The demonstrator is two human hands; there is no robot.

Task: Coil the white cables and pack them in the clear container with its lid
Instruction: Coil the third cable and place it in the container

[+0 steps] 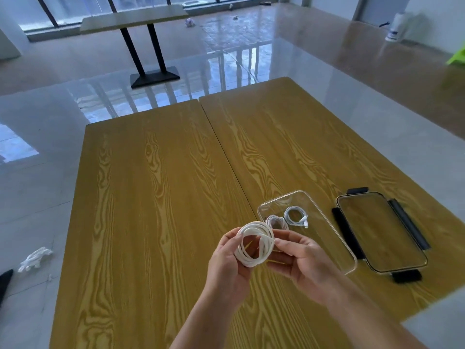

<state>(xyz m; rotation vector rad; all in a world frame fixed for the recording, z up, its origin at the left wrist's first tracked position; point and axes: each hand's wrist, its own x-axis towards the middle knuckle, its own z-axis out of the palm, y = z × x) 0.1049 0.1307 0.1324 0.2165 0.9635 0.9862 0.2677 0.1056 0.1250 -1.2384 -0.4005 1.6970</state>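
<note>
hands meet in the lower centre of the frame, both forearms rising from the bottom edge. the left hand (227,260) is turned palm inward, its fingers curled round the left side of a coiled white cable (255,244), thumb near the top of the loops. the right hand (299,258) faces it, thumb and forefinger pinching the coil's right edge, the other fingers loosely bent below. the coil sits between the two hands, held above the wooden table (156,197), its loops stacked in a rough ring.

just beyond the fingers, toward the right, a clear container (324,230) lies open on the table; two smaller coiled white cables (295,216) rest inside it at its far end. to the right of it, apart, lies the lid (380,230), with dark clips on its edges.

the table is two yellow-brown wood-grain tops set side by side. around it is a glossy pale floor; a second table on a black pedestal (153,76) stands at the upper left before tall windows, and a crumpled white scrap (35,258) lies on the floor at the left.
</note>
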